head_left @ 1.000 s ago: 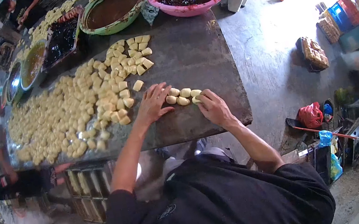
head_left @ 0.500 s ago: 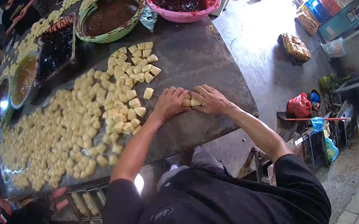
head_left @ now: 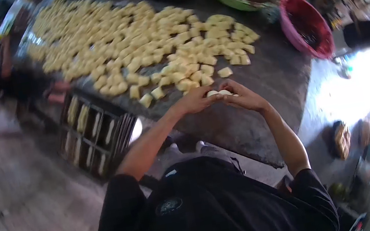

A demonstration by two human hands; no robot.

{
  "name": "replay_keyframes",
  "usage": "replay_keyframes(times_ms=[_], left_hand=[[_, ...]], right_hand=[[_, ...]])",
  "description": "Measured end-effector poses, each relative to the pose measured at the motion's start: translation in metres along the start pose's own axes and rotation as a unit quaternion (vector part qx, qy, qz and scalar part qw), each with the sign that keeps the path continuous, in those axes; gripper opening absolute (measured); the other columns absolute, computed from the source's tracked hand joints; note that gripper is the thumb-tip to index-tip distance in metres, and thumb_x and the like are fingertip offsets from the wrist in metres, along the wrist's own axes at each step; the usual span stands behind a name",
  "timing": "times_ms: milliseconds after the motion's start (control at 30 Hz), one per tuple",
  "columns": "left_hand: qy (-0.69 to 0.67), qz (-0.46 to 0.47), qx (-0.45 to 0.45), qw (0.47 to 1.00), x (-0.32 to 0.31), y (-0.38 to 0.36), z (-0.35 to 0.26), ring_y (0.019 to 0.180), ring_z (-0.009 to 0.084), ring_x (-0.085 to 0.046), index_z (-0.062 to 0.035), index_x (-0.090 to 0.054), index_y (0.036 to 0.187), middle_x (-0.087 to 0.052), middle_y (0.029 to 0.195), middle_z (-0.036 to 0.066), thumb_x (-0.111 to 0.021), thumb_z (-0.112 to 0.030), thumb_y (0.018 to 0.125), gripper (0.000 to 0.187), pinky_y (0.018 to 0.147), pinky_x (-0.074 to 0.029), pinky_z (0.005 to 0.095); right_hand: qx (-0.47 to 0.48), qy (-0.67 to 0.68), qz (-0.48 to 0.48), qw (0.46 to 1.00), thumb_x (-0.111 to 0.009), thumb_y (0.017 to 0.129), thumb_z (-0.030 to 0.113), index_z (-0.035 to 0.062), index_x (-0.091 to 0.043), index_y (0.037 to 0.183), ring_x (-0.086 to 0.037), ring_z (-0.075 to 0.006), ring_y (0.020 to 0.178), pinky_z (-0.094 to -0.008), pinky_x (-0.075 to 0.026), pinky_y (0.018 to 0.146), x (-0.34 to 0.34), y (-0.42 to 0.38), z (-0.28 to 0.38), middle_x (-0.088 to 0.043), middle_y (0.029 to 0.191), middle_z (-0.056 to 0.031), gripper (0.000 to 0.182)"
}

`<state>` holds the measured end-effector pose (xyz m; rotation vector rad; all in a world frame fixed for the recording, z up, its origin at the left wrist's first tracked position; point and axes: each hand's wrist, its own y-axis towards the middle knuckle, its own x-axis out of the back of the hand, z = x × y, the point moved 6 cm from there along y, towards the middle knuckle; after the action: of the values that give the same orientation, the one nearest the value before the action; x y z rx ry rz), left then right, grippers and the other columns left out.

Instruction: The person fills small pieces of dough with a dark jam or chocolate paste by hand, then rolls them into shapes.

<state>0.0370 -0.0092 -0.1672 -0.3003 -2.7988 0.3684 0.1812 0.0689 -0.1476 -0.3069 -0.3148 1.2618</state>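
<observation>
Pale dough pieces (head_left: pixel 212 93) are held between my two hands, over the near edge of the dark table (head_left: pixel 241 127). My left hand (head_left: pixel 196 100) has its fingers curled round them from the left. From the right, my right hand (head_left: pixel 242 96) closes on them, its fingertips almost meeting those of the left. How many pieces are in the hands is partly hidden. A single dough piece (head_left: pixel 225 72) lies just beyond the hands. Farther off, many loose dough pieces (head_left: pixel 132 40) are spread over the table.
A green basin (head_left: pixel 230 0) of brown filling and a pink basin (head_left: pixel 289 28) stand at the table's far right. A rack of trays (head_left: pixel 94 131) is at the left. One person (head_left: pixel 5 80) is at the far left, another (head_left: pixel 363 32) at the right.
The view has turned left. My hands have lifted from the tabletop with the dough pieces and now hold them between the fingers.
</observation>
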Motion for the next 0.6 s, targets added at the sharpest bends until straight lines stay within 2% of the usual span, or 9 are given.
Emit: replay_keyframes(times_ms=[100,167,267,300,400,433,533,567,600], left_hand=[[-0.044,-0.138,0.044,0.989,0.048,-0.089,0.046,0.078,0.0161,-0.062,-0.0007,-0.064,0.114,-0.068,0.088,0.01,-0.067,-0.038,0.094,0.042,0.07,-0.05,0.0331],[-0.082,-0.241,0.048,0.966,0.07,-0.155,0.083,0.082,0.0152,-0.063,-0.0013,-0.065,0.114,-0.069,0.092,0.009,-0.072,-0.031,0.091,0.038,0.073,-0.051,0.0326],[-0.076,-0.298,0.088,0.947,0.094,-0.251,0.134,0.086,0.0155,-0.065,-0.001,-0.065,0.114,-0.071,0.096,0.01,-0.073,-0.028,0.09,0.037,0.076,-0.052,0.0332],[-0.17,-0.311,0.073,0.932,0.095,-0.278,0.157,0.089,0.0153,-0.064,0.0003,-0.065,0.112,-0.07,0.1,0.01,-0.077,-0.033,0.087,0.043,0.078,-0.051,0.0327],[-0.055,-0.376,0.192,0.905,0.12,-0.351,0.198,0.093,0.0156,-0.064,0.0011,-0.065,0.11,-0.07,0.1,0.011,-0.082,-0.034,0.082,0.048,0.081,-0.051,0.0331],[-0.068,-0.41,0.176,0.893,0.125,-0.368,0.225,0.095,0.0225,-0.067,0.0004,-0.066,0.109,-0.07,0.1,0.015,-0.085,-0.037,0.075,0.054,0.084,-0.051,0.0357],[0.083,-0.472,0.19,0.857,0.141,-0.394,0.308,0.099,0.0318,-0.067,-0.0003,-0.065,0.111,-0.069,0.104,0.018,-0.084,-0.039,0.073,0.057,0.086,-0.051,0.039],[0.101,-0.453,0.234,0.854,0.148,-0.397,0.327,0.102,0.0373,-0.064,-0.0011,-0.065,0.111,-0.067,0.109,0.02,-0.082,-0.044,0.073,0.06,0.086,-0.051,0.0427],[0.114,-0.462,0.242,0.846,0.155,-0.399,0.343,0.102,0.0368,-0.064,-0.0014,-0.064,0.112,-0.066,0.11,0.02,-0.081,-0.045,0.073,0.061,0.087,-0.051,0.0432]], right_hand=[[0.024,-0.095,0.106,0.99,-0.065,0.096,0.03,0.006,-0.05,0.124,-0.056,-0.0129,0.101,-0.0304,-0.047,0.087,-0.069,0.068,0.041,-0.06,0.112,-0.0054,0.04],[0.118,-0.199,0.177,0.957,-0.066,0.094,0.032,0.005,-0.05,0.123,-0.058,-0.0172,0.102,-0.0337,-0.047,0.088,-0.129,0.112,0.071,-0.06,0.112,-0.0078,0.042],[0.173,-0.256,0.293,0.905,-0.071,0.09,0.035,0.0035,-0.05,0.123,-0.06,-0.0276,0.108,-0.0394,-0.047,0.092,-0.227,0.172,0.091,-0.061,0.116,-0.015,0.05],[0.187,-0.277,0.325,0.885,-0.071,0.09,0.035,0.0033,-0.05,0.124,-0.06,-0.0299,0.109,-0.0403,-0.047,0.093,-0.262,0.188,0.098,-0.062,0.117,-0.0171,0.05],[0.231,-0.272,0.388,0.85,-0.075,0.085,0.029,0.0039,-0.046,0.129,-0.059,-0.0343,0.113,-0.0416,-0.047,0.096,-0.355,0.241,0.097,-0.06,0.12,-0.0192,0.058],[0.246,-0.274,0.403,0.838,-0.076,0.084,0.027,0.0042,-0.044,0.131,-0.059,-0.0342,0.113,-0.0415,-0.047,0.095,-0.382,0.262,0.09,-0.06,0.121,-0.0196,0.061],[0.3,-0.33,0.407,0.797,-0.078,0.079,0.022,0.0047,-0.047,0.13,-0.059,-0.0361,0.114,-0.0432,-0.047,0.096,-0.445,0.338,0.04,-0.06,0.12,-0.0199,0.062],[0.301,-0.368,0.405,0.781,-0.078,0.079,0.021,0.0048,-0.049,0.129,-0.059,-0.0368,0.113,-0.0439,-0.048,0.096,-0.459,0.358,0.029,-0.061,0.119,-0.0199,0.06],[0.3,-0.405,0.402,0.765,-0.078,0.079,0.021,0.0049,-0.05,0.128,-0.059,-0.0374,0.113,-0.0446,-0.048,0.095,-0.471,0.376,0.015,-0.061,0.119,-0.02,0.058]])
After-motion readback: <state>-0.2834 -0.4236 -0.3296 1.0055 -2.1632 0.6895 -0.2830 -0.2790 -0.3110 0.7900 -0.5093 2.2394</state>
